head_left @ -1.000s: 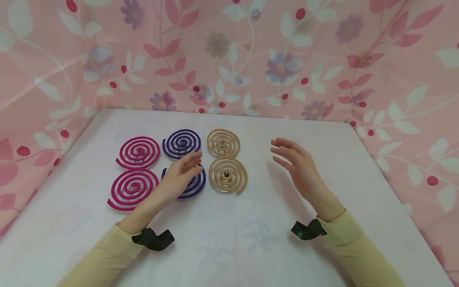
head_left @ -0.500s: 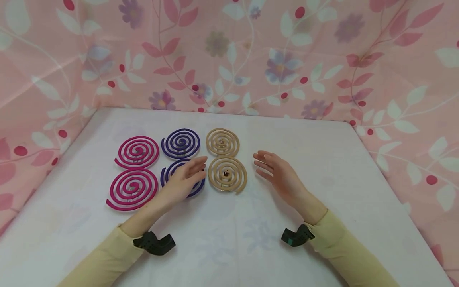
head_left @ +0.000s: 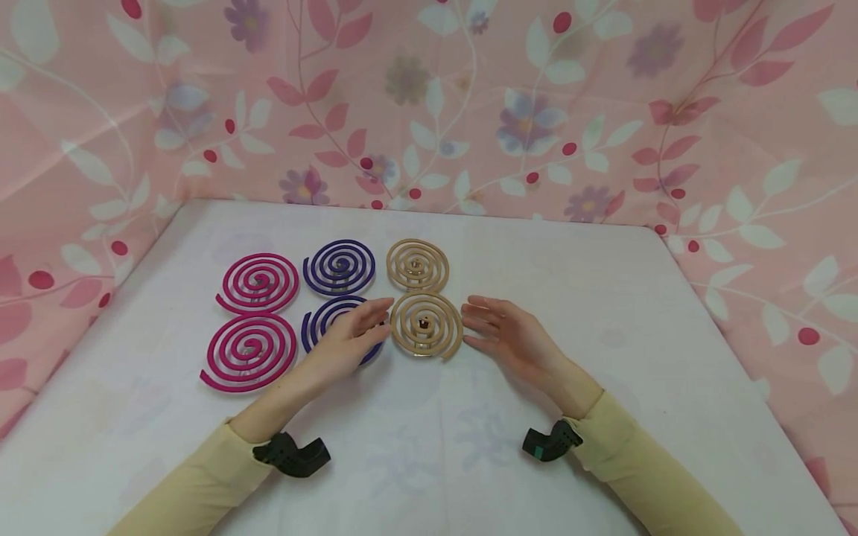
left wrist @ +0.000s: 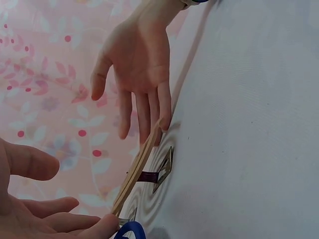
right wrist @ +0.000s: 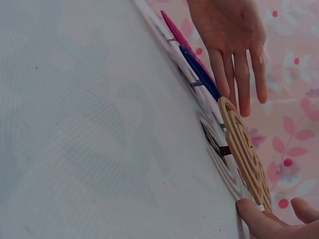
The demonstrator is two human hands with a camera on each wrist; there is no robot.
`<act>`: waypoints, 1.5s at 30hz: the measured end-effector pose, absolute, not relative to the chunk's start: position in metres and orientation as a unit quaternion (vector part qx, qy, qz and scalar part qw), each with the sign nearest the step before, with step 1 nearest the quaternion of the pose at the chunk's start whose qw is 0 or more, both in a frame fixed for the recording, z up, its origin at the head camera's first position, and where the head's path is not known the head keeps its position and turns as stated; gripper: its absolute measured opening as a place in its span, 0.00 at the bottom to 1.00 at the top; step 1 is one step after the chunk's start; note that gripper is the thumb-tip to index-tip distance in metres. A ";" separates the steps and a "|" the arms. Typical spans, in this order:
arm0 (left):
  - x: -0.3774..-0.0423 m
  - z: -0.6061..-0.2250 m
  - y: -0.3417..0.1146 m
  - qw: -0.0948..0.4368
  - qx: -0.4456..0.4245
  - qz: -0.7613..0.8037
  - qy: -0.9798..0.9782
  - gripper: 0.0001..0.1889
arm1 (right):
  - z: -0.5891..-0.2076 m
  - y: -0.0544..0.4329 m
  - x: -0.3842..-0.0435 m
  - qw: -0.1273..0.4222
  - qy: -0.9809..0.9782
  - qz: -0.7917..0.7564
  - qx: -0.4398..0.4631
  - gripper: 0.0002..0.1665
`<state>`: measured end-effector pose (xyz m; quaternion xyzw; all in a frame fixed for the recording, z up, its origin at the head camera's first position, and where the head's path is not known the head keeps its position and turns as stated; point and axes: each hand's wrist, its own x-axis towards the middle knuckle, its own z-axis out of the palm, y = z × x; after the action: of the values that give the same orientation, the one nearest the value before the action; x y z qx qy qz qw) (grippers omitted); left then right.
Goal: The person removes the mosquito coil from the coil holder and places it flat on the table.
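Observation:
My left hand reaches over the front blue mosquito coil and partly hides it. Its extended fingertips lie at the left edge of the front tan mosquito coil. On the opposite side, the loosely straight fingers of my right hand come up to the same coil's right edge. Whether either hand touches the coil I cannot tell for sure. In the right wrist view the tan coil sits raised above the table on a small metal stand.
Behind the front row lie a second tan coil and a second blue coil. Two pink coils, one rear and one front, are at the left. A white cloth covers the table; a floral curtain hangs behind.
My right hand has moved left and slightly toward me, up to the front tan coil. My left hand has shifted a little right, toward that coil's left edge. The coils have stayed put.

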<state>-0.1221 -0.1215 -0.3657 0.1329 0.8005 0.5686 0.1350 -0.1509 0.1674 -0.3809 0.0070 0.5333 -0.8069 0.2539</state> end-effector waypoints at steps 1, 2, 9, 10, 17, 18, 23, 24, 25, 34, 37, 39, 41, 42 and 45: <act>-0.122 -0.366 -0.121 0.136 0.132 0.569 0.800 0.27 | -0.381 0.167 -0.151 0.257 0.528 -0.809 0.007 0.29; -0.122 -0.366 -0.121 0.136 0.133 0.569 0.800 0.27 | -0.382 0.167 -0.151 0.259 0.524 -0.811 0.009 0.29; -0.121 -0.364 -0.118 0.134 0.134 0.573 0.797 0.27 | -0.382 0.168 -0.149 0.271 0.497 -0.824 0.001 0.29; -0.120 -0.364 -0.118 0.134 0.133 0.574 0.797 0.27 | -0.382 0.168 -0.149 0.271 0.494 -0.826 -0.001 0.29; -0.118 -0.363 -0.122 0.121 0.135 0.562 0.807 0.26 | -0.381 0.169 -0.149 0.269 0.480 -0.834 -0.020 0.28; -0.118 -0.363 -0.122 0.120 0.135 0.561 0.808 0.26 | -0.381 0.169 -0.149 0.268 0.481 -0.834 -0.023 0.27; -0.118 -0.362 -0.121 0.112 0.139 0.563 0.807 0.25 | -0.381 0.170 -0.149 0.260 0.478 -0.839 -0.029 0.24; -0.118 -0.362 -0.121 0.109 0.139 0.565 0.806 0.25 | -0.381 0.170 -0.149 0.259 0.478 -0.839 -0.029 0.23; -0.118 -0.362 -0.120 0.105 0.137 0.568 0.805 0.25 | -0.380 0.170 -0.149 0.257 0.478 -0.839 -0.029 0.23; -0.118 -0.359 -0.118 0.099 0.121 0.598 0.786 0.24 | -0.378 0.170 -0.152 0.254 0.481 -0.839 -0.020 0.23; -0.118 -0.358 -0.118 0.104 0.114 0.612 0.776 0.23 | -0.378 0.170 -0.152 0.252 0.483 -0.838 -0.018 0.24; -0.119 -0.358 -0.118 0.108 0.108 0.624 0.766 0.23 | -0.378 0.170 -0.153 0.253 0.484 -0.837 -0.014 0.24; -0.119 -0.358 -0.119 0.114 0.102 0.640 0.753 0.23 | -0.377 0.170 -0.153 0.252 0.487 -0.836 -0.011 0.25; -0.119 -0.358 -0.119 0.116 0.100 0.648 0.746 0.23 | -0.377 0.170 -0.153 0.252 0.487 -0.836 -0.010 0.25; -0.120 -0.359 -0.120 0.121 0.094 0.665 0.731 0.23 | -0.376 0.170 -0.153 0.252 0.489 -0.835 -0.009 0.26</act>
<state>-0.1196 -0.1196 -0.3586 0.0944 0.7311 0.6648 0.1205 -0.1530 0.1702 -0.3763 -0.0095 0.4892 -0.8351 0.2516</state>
